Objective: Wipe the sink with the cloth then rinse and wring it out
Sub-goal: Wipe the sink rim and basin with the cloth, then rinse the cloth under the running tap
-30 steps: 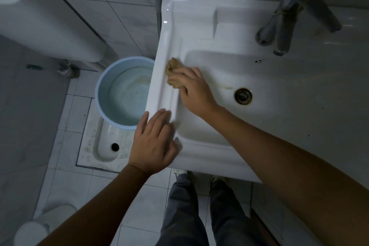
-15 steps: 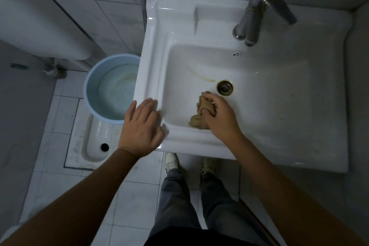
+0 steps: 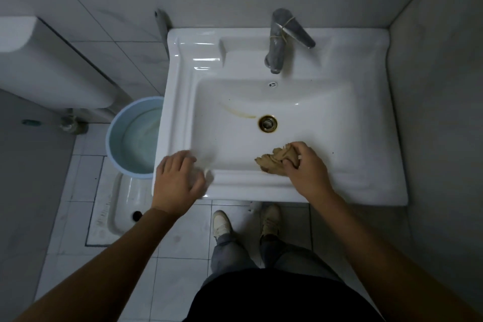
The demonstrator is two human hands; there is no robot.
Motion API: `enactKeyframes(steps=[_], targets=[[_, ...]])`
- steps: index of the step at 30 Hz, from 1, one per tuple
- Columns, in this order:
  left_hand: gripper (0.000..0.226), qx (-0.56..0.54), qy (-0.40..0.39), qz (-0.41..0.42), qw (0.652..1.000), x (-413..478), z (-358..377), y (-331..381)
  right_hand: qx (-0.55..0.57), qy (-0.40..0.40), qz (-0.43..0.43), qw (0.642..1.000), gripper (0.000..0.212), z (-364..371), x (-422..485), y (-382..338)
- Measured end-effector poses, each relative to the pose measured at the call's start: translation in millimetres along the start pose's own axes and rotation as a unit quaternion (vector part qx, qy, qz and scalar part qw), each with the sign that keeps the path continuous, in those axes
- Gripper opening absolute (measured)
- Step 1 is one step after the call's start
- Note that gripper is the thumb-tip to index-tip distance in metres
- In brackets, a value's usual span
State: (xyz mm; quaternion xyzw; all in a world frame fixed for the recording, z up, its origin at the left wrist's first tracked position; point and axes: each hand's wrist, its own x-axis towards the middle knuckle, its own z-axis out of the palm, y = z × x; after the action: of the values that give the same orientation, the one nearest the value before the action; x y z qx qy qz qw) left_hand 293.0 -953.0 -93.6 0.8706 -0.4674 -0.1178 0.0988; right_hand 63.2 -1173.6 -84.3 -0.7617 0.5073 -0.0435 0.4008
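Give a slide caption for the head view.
Right hand wipes the sink basin's front with tan cloth; left hand braces the rim.

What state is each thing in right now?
Cloth: crumpled, gripped by right hand.
Left hand: flat on sink front rim, empty.
Tap: no water running.
Drain: unplugged, brown streak beside it.
Bucket: holds water.

White sink (image 3: 366,185) holds a crumpled tan cloth (image 3: 273,162).
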Motion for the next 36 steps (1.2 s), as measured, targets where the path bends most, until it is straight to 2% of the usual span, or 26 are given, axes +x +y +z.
enactKeyframes(steps=[4,9,14,22,26,31,36], targets=[[0.049,-0.014,-0.038,-0.008,0.999,-25.1,11.6,35.7,0.018,-0.013,0.007,1.000,0.035,-14.5,-2.4,13.3],[0.052,-0.029,-0.045,-0.021,0.998,-43.6,20.5,55.5,0.055,-0.003,0.034,0.998,0.030,-25.1,-4.5,10.7],[0.042,-0.013,-0.045,-0.017,0.999,-27.0,9.6,50.0,0.078,-0.006,0.050,0.996,0.027,-25.9,-6.1,0.6],[0.044,-0.042,-0.083,0.035,0.995,27.3,-16.6,24.6,0.139,0.060,0.101,0.983,0.027,-24.3,7.3,-33.0],[0.027,-0.069,-0.060,0.063,0.994,65.0,-27.8,18.1,0.175,0.102,0.108,0.973,0.020,-20.8,20.4,-49.0],[0.028,-0.097,-0.009,0.078,0.992,139.2,-59.6,40.7,0.201,0.142,0.119,0.962,0.018,-31.4,42.8,-63.4],[0.036,-0.111,0.064,0.145,0.981,212.9,-98.9,99.0,0.216,0.164,0.121,0.955,0.018,-50.1,69.2,-69.9]])
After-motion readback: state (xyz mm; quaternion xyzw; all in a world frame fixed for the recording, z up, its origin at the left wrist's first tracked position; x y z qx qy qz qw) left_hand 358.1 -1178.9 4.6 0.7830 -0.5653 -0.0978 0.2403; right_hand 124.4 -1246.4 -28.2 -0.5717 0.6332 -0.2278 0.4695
